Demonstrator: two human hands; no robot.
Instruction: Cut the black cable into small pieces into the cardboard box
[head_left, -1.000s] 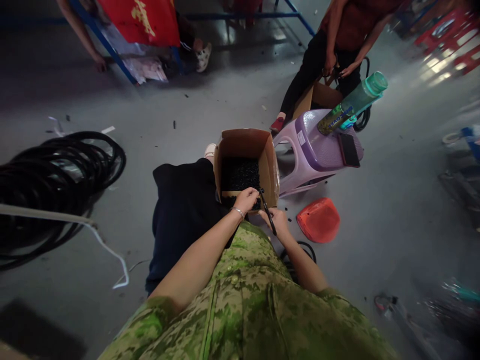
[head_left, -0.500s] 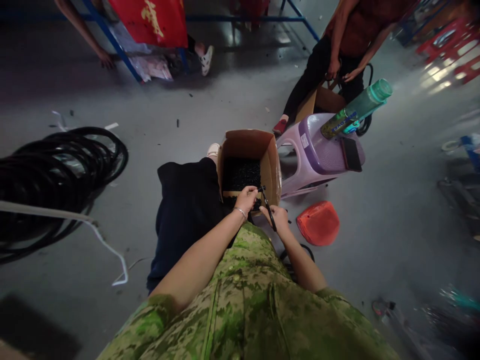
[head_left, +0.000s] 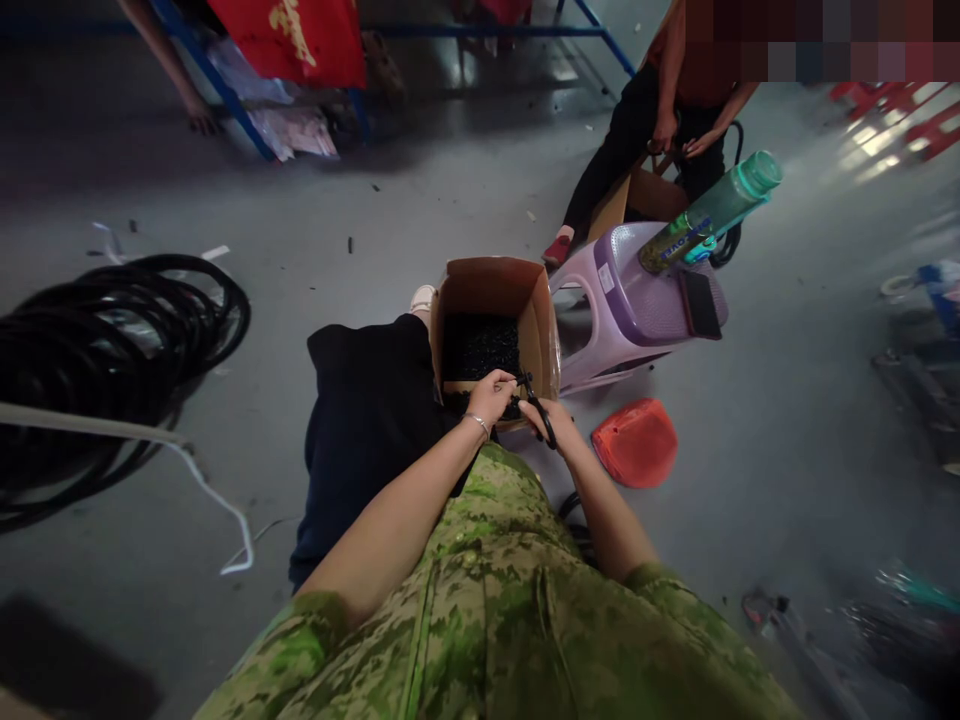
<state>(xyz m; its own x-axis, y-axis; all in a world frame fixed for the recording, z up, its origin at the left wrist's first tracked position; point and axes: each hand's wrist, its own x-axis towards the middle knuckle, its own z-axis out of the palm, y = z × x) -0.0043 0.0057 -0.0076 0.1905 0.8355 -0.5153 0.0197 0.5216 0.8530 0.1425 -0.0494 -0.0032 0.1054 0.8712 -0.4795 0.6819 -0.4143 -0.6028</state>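
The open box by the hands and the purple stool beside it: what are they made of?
The box looks like plain brown cardboard: matte, with creased, folded flaps. The purple stool looks like moulded plastic: smooth, slightly glossy, with a dotted seat texture and one-piece legs.

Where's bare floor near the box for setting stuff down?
Free: floor between hose coil and leg; beyond box toward blue frame; right of red lid. Crowded: gap between box, stool and lid; box's near edge, under left hand and right hand with cutter.
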